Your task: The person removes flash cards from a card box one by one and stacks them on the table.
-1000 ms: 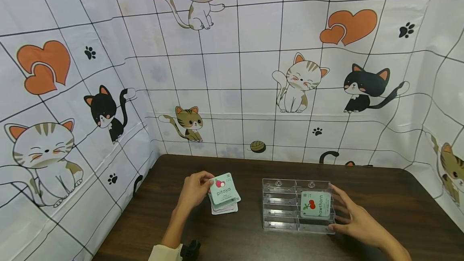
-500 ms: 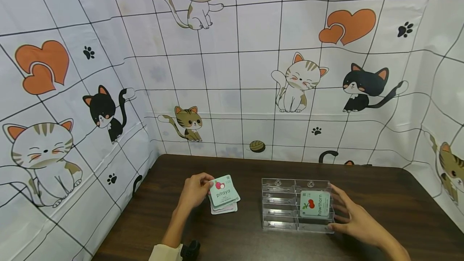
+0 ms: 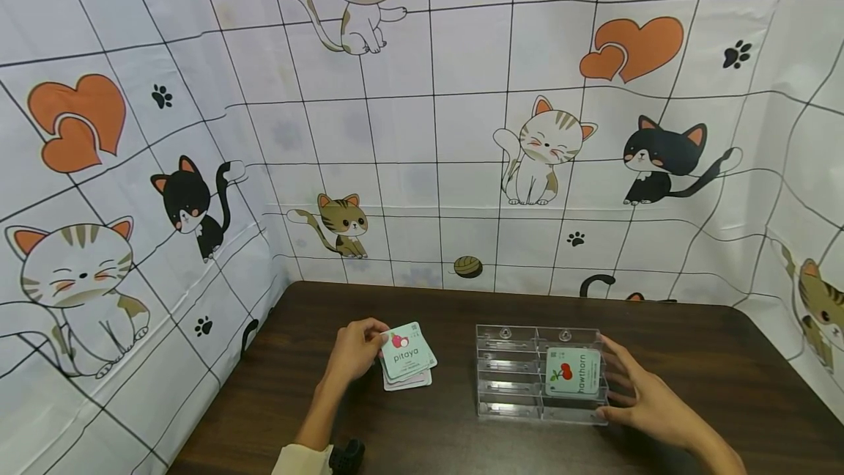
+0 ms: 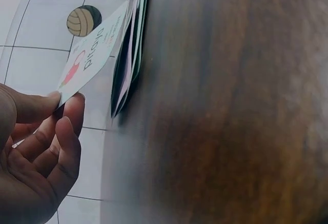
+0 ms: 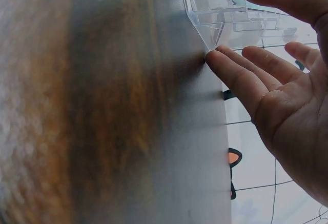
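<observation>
On the left half of the dark wooden table [image 3: 455,447], the left hand [image 3: 357,349] pinches the upper left corner of a pale green pitaya card [image 3: 405,355] between thumb and index finger, its other fingers loosely bent. The left wrist view shows the thumb on the printed face and the held corner raised, so that the card slants up from a small stack of cards [image 3: 410,383] lying on the table. Whether the card's far edge touches the stack cannot be told. The stack is slightly fanned, with edges showing below and to the right of the pitaya card.

Well apart from the stack, on the right half of the table, stands a clear rack [image 3: 508,378] with two columns of stepped rows. A hawthorn card [image 3: 573,372] sits in the right column, its printed word running sideways. The right hand [image 3: 649,400] is beside the rack's right side, fingers extended and spread, thumb at the near right corner; in the right wrist view a fingertip touches the rack's clear edge.

At the left forearm are a cream sleeve [image 3: 302,460] and a black wrist device [image 3: 347,454]. Behind the table hangs a white grid-lined cloth [image 3: 405,130] printed with cats, orange hearts, paw marks and a yarn ball [image 3: 468,267].
</observation>
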### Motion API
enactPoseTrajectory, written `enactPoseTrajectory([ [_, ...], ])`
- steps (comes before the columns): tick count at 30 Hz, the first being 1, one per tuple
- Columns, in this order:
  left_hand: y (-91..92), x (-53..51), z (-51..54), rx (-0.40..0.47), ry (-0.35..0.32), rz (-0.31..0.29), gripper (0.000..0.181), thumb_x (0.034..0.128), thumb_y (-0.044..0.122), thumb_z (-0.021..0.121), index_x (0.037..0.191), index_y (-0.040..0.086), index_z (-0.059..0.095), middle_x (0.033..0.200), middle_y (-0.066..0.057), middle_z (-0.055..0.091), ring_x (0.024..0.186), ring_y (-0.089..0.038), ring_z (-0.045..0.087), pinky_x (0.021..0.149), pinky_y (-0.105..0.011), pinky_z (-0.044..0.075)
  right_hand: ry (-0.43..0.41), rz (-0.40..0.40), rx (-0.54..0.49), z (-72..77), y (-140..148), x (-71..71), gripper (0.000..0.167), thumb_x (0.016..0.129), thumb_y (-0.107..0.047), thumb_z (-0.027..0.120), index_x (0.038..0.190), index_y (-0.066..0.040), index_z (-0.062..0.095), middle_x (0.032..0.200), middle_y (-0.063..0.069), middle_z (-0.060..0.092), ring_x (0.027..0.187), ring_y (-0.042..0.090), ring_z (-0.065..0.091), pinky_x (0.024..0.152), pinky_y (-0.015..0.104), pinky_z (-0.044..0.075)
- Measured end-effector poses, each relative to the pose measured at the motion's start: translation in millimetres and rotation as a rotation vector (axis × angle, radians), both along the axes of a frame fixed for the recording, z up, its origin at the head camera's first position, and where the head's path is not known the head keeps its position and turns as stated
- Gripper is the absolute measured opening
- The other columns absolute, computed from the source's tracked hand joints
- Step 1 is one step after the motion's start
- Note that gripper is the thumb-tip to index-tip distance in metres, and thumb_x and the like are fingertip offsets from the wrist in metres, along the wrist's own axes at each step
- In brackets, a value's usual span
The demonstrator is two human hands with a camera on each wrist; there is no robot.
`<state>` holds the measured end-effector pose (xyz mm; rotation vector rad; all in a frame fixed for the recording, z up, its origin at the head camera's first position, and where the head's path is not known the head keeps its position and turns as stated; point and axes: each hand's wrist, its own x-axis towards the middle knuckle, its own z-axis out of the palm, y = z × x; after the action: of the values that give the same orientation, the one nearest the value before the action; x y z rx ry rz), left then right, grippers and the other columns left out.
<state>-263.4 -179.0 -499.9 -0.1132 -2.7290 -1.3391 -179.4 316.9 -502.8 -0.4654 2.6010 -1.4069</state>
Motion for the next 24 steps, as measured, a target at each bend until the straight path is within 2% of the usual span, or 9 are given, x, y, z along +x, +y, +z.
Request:
enactPoseTrajectory([
  [15,-0.5,-1.3,-5.2,0.004,-0.009,-0.006,0.011,0.1017,0.006,0.070,0.109,0.003,0.078,0.080,-0.003,0.073,0.061,-0.015,0.063,0.054,-0.027,0.053,-0.014,-0.015,0.010,1.0,0.0,-0.8,0.130,0.083,-0.008,0.091,0.172,-0.007,-0.004,0.160,0.052,0.022,0.136,0.074,0.043,0.093,0.049,0.062],
  [24,-0.5,-0.1,-6.5,-0.030,-0.035,0.004,0.011,0.1014,0.008,0.071,0.108,0.004,0.078,0.083,-0.003,0.071,0.066,-0.013,0.063,0.057,-0.029,0.056,-0.006,-0.005,0.004,-0.3,0.3,0.2,0.129,0.083,-0.007,0.091,0.172,-0.006,-0.004,0.159,0.054,0.021,0.136,0.075,0.042,0.092,0.050,0.062],
])
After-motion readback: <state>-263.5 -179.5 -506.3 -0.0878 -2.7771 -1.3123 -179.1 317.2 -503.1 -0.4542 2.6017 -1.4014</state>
